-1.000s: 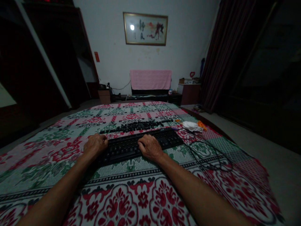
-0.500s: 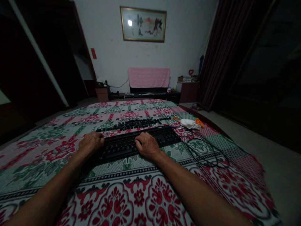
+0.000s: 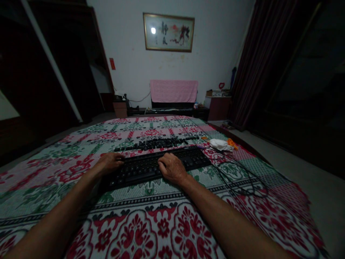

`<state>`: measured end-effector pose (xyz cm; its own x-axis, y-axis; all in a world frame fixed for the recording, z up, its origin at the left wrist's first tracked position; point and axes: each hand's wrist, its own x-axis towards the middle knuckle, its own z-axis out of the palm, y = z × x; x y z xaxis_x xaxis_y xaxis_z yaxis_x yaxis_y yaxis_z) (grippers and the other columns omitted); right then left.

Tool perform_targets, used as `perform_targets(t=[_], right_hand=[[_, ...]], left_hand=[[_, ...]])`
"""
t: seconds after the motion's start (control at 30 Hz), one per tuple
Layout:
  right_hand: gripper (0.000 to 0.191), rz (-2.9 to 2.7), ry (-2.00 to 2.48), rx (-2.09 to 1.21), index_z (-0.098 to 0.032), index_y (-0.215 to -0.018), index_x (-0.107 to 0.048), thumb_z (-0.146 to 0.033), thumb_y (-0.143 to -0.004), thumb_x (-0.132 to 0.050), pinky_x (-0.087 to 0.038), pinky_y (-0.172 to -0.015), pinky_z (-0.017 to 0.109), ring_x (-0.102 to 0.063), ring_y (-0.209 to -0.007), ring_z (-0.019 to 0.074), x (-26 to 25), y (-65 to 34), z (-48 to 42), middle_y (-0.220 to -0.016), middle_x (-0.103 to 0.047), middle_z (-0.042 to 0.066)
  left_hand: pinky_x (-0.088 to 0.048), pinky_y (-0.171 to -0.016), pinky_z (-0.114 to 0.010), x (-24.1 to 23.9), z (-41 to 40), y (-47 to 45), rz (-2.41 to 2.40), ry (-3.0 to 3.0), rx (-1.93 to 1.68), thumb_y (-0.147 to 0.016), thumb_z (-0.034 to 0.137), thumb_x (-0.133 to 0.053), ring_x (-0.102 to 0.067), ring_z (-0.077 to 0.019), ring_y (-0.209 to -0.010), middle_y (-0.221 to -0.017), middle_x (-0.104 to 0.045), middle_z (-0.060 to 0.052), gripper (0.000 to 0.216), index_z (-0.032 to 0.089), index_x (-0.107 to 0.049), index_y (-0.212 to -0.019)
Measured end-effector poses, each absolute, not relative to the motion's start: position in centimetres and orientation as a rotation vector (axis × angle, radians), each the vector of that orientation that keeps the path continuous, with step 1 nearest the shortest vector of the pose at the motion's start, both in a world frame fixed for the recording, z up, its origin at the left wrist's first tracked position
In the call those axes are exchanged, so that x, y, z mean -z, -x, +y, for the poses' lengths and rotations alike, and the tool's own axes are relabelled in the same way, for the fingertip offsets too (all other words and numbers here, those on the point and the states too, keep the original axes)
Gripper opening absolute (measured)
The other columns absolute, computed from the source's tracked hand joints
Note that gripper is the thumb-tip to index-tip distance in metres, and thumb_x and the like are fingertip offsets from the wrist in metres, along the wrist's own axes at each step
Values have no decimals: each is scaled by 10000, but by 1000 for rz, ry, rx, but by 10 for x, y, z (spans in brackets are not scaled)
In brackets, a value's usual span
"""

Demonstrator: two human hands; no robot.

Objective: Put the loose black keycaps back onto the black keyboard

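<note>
A black keyboard point(image 3: 151, 166) lies across a red and green floral bedspread point(image 3: 140, 223). My left hand point(image 3: 109, 162) is at the keyboard's left end, with its fingers curled over that edge. My right hand point(image 3: 172, 168) rests on the middle keys, its fingers bent down and drawn together; what they pinch is hidden. Just beyond the keyboard, several loose black keycaps point(image 3: 156, 143) lie in a row on the spread.
A white cloth point(image 3: 220, 144) with an orange item point(image 3: 231, 143) lies right of the keyboard. The black cable point(image 3: 242, 180) loops toward the bed's right edge. Past the bed are a pink-covered unit point(image 3: 174, 91), a small cabinet point(image 3: 217, 107) and dark curtains point(image 3: 256, 64).
My left hand has slid a little further onto the keyboard's left end. The right hand stays on the middle keys. The view shifted slightly.
</note>
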<state>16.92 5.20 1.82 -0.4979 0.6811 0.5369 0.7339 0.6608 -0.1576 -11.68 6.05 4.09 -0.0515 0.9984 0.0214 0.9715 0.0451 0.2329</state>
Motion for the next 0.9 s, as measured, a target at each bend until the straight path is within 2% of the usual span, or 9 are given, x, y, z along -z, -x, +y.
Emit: perform_targets(t=[0.2,0.4,0.73,0.9], right_hand=[[215,-2307,1092,106,-175,-826,-598,-247,-824,-396,-324,-754,249,-448,-783,137,-18,-169,52,-801,-531,49],[208,-2300,1052,113,-178,-822,-591,-247,-825,-394,-330,-732,242,-446,-777,135,-18,-168,52,-795,-531,44],[213,-2322,1042,98,-176,-829,-600,-240,-827,-396,-324,-739,244,-449,-774,133,-19,-161,51,-797,-534,47],[227,-2325,1039,97,-173,-840,-597,-235,-837,-378,-325,-743,240,-451,-787,132,-19,-159,50,-809,-531,51]], left_hand=[[-410,-738,-218,-45,58,105,2241,-2080,-189,-631,240,-451,-567,-184,-897,-968,-638,-23,398,226,-609,-996],[-418,-680,-217,-52,54,101,2219,-2101,-142,-633,230,-442,-584,-180,-835,-900,-655,-17,370,233,-627,-953],[-421,-690,-230,-51,53,107,2309,-2075,-165,-631,261,-439,-574,-197,-877,-943,-644,-34,384,231,-621,-967],[-418,-703,-238,-54,50,102,2334,-2075,-163,-635,245,-429,-574,-198,-868,-909,-649,-28,341,243,-635,-906]])
